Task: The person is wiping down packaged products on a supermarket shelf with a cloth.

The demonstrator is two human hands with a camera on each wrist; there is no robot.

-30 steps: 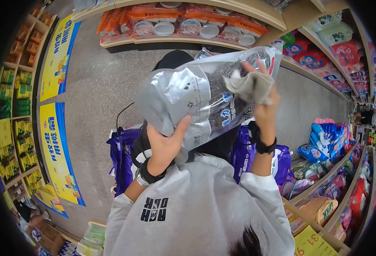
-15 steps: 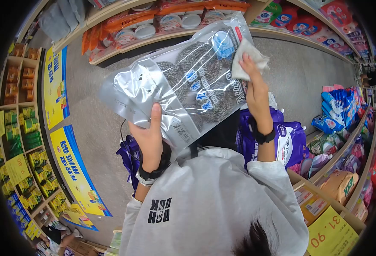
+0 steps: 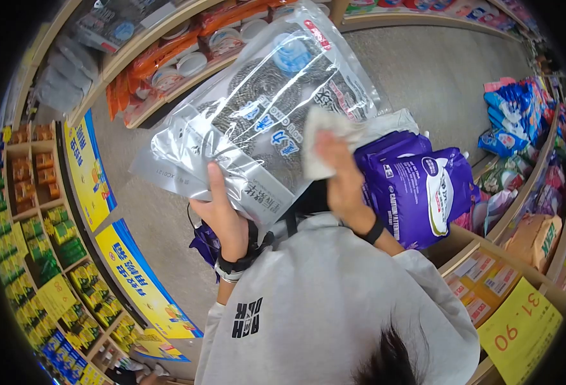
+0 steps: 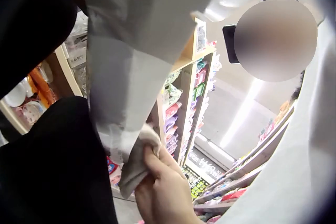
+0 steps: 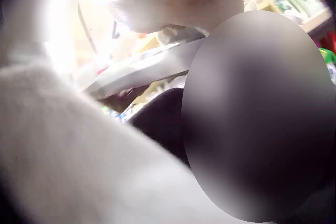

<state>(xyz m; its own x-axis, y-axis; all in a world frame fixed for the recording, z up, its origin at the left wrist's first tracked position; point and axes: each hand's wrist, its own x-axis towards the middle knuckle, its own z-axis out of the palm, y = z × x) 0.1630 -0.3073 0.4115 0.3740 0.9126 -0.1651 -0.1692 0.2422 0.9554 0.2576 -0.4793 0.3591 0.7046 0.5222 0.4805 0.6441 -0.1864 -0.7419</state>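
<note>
A clear and silver plastic pack of steel wool scourers (image 3: 264, 109) is tilted in front of the person. The left hand (image 3: 224, 221) grips its near edge, thumb on the printed face and fingers hidden beneath. With the right hand (image 3: 344, 183) the person holds a pale cloth (image 3: 321, 138) over the pack's near right side, partly blurred. From below, the left wrist view shows the pack's silver back (image 4: 126, 71). There the right hand (image 4: 165, 192) pinches the cloth (image 4: 134, 169) at the pack's edge. The right wrist view is mostly blurred.
Purple packs (image 3: 418, 186) stand by the person's right arm. A shelf of orange packs (image 3: 199, 48) runs beyond the scourers. Shelving (image 3: 58, 244) lines the left side, with yellow floor signs (image 3: 145, 276) beside it. Price card (image 3: 520, 333) hangs at lower right.
The pack has shifted left and turned, with its printed face more to the camera. The right hand has moved the cloth from the far right end down toward the near right side.
</note>
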